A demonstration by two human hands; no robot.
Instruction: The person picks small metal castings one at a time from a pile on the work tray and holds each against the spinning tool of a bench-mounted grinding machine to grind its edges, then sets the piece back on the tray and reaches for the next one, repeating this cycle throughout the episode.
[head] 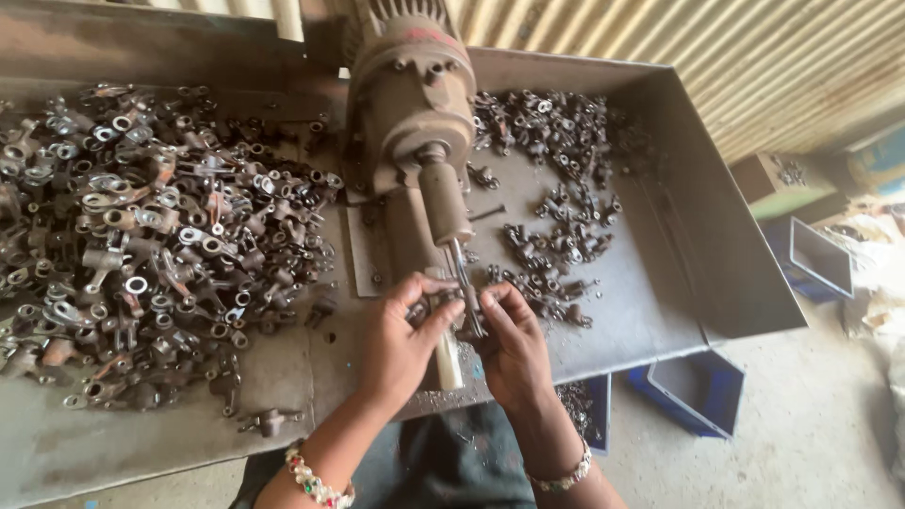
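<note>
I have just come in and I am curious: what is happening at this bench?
A person holds a small metal part with the left hand and right hand against the thin spindle of a motor-driven machine. A big pile of metal parts lies on the left of the metal tray, a smaller pile on the right.

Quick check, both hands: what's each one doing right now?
Left hand: closed on a small metal part at the motor's spindle.
Right hand: fingers curled on the same part.
</note>
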